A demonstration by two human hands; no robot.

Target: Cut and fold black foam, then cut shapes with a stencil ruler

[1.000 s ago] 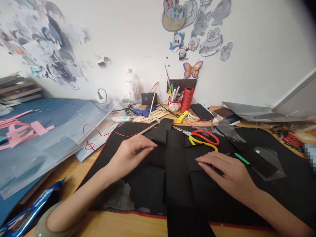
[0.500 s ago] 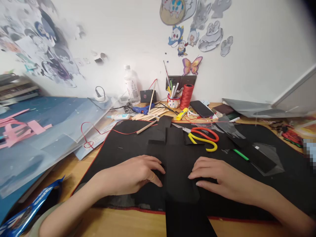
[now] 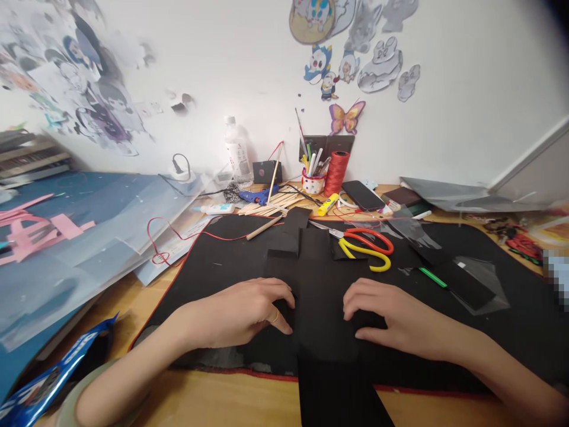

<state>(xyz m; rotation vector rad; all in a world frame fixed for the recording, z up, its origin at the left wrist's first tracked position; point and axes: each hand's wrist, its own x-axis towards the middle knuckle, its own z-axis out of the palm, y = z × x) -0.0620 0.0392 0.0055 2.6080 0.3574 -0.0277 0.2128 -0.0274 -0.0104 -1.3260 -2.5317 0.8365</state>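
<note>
The long black piece (image 3: 326, 314) is found laid lengthwise on the black mat (image 3: 235, 249), between the two hands, with its near end extended past the mat's red edging onto the wooden desk (image 3: 213, 397). At its left side the left hand (image 3: 249, 311) is placed low, unclenched, fingers bent and thumb set apart; at its right side the right hand (image 3: 400, 311) is likewise loose, a gap being visible between thumb and fingers. No grasp is seen in either; whether the edges are pressed or merely touched cannot be told, black being set against black. For sound work, it is judged that pressure should be applied equally from both sides, with the flats of the fingertips, so that the piece is neither skewed nor buckled. Edges should be checked by touch, since they are poorly distinguished by eye. The near end should be left unsnagged by the forearms. The scissors (image 3: 336, 233), noted beside the far end with handles partly over a black flap, should be avoided if the material is shifted
</note>
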